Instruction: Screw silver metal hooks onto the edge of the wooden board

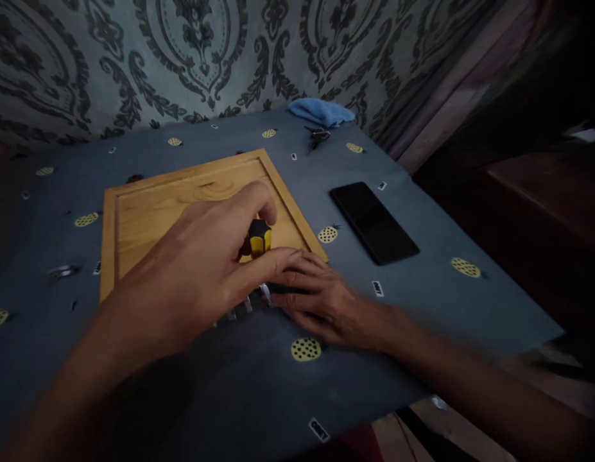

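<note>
My left hand (205, 247) is closed around the black and yellow handle of a screwdriver (261, 237), whose butt end points up. The shaft and tip are hidden behind the fingers. Beneath lies a flat, light wooden panel (153, 208) with a raised border. My right hand (321, 298) rests at the panel's near right corner with fingers stretched out towards the left hand; some fingertips are hidden by the left thumb. Small shiny pale pieces (266, 294) show just under the left hand, beside the right fingers, too blurred to name.
A black phone (374, 221) lies right of the panel on the blue patterned tablecloth (422, 282). Further back are a blue cloth (321, 111) and a small dark object (317, 137). A small metal piece (62, 272) lies at left. A patterned curtain (196, 58) borders the back.
</note>
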### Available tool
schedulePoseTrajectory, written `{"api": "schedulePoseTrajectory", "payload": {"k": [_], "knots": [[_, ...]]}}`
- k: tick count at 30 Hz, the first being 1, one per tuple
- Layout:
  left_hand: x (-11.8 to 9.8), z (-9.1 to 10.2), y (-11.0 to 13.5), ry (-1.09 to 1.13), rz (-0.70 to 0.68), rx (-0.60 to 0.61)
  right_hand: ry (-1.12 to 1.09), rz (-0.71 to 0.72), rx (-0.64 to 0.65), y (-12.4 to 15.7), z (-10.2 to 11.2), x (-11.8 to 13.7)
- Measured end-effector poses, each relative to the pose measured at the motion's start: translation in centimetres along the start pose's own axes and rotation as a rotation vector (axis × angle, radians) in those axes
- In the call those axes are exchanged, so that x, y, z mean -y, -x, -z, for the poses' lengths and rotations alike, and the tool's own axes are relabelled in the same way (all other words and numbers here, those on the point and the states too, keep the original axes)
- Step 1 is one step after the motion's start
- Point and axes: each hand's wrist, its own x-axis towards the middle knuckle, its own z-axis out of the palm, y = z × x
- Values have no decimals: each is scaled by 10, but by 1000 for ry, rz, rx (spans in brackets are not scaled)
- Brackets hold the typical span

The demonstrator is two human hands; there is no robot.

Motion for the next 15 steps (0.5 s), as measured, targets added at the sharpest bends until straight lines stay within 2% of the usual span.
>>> {"api": "schedulePoseTrajectory", "payload": {"k": [9,15], "knots": [[-7,15,9,-239,-25,-101,-31,22,-23,0,-3,-3],[-10,13,10,-287,-67,-40,-23,22,-18,1,-3,-3]]}}
